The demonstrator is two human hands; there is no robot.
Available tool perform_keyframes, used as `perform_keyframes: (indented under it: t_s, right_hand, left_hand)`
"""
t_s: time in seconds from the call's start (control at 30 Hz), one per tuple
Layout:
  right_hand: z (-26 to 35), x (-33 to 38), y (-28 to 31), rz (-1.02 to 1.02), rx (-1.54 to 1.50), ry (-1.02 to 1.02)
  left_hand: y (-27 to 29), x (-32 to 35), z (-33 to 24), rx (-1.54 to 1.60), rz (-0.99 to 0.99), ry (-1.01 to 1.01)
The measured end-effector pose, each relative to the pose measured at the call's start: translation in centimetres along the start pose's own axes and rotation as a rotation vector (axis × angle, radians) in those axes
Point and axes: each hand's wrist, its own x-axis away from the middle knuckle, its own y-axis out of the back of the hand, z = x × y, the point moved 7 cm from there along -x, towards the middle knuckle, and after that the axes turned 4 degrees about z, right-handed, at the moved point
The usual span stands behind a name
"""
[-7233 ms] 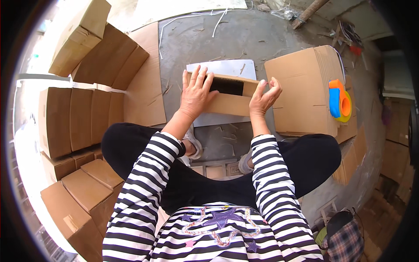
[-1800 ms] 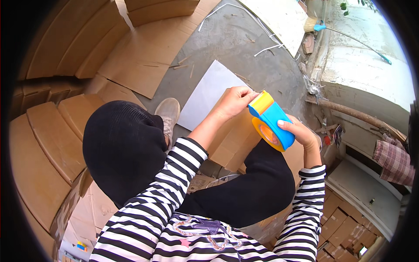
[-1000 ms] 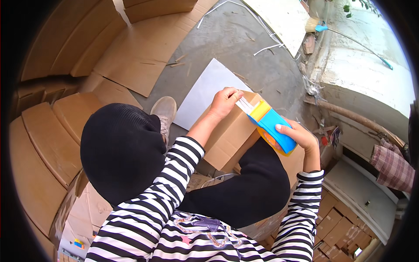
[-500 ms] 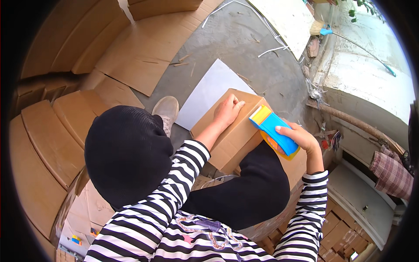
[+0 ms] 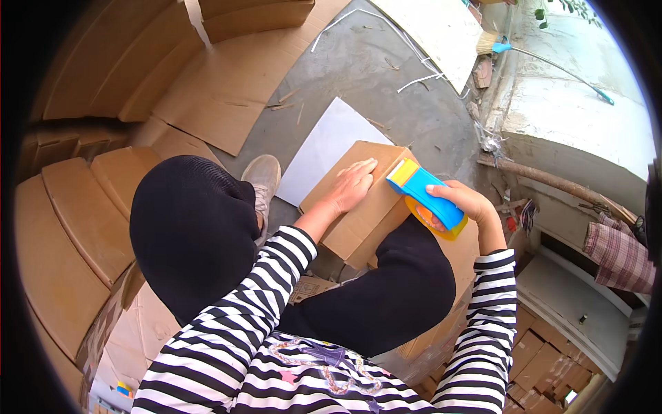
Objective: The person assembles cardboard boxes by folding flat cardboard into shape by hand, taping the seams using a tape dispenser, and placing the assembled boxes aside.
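Head view, left hand (image 5: 353, 186) laid on cardboard box (image 5: 367, 214), fingers extended, gripping nothing, right hand (image 5: 470, 203) clasped round blue tape dispenser (image 5: 429, 194).

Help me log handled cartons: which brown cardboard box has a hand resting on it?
The rectangular brown cardboard box near the picture's middle: the left hand rests on its upper face. The brown cardboard boxes off to the sides have none.

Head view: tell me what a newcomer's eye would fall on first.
The bright blue and yellow tape dispenser, held in the right hand at the right end of a box. Next, the left hand, lying on top of that box. Then the white sheet, showing past the box's left side.
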Motion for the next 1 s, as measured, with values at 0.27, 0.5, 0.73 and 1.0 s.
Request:
perform_keyframes:
  t_s: [0.27,0.5,0.73,1.0]
  right_hand:
    - [0.1,0.5,-0.9,0.180,-0.045,0.035]
    - [-1.7,-0.2,0.6,0.031,0.055,0.190]
    - [-2.2,-0.6,1.3,-0.028,0.164,0.174]
    - [-4.1,-0.9,1.8,-0.014,0.218,0.166]
  left_hand:
    - [-2.8,4.3,-6.6,-0.682,-0.164,-0.032]
    - [-3.4,4.3,-6.5,-0.908,-0.152,-0.069]
    - [-3.1,4.0,-6.6,-0.856,-0.123,-0.056]
    - [-3.4,4.2,-6.3,-0.873,-0.155,-0.072]
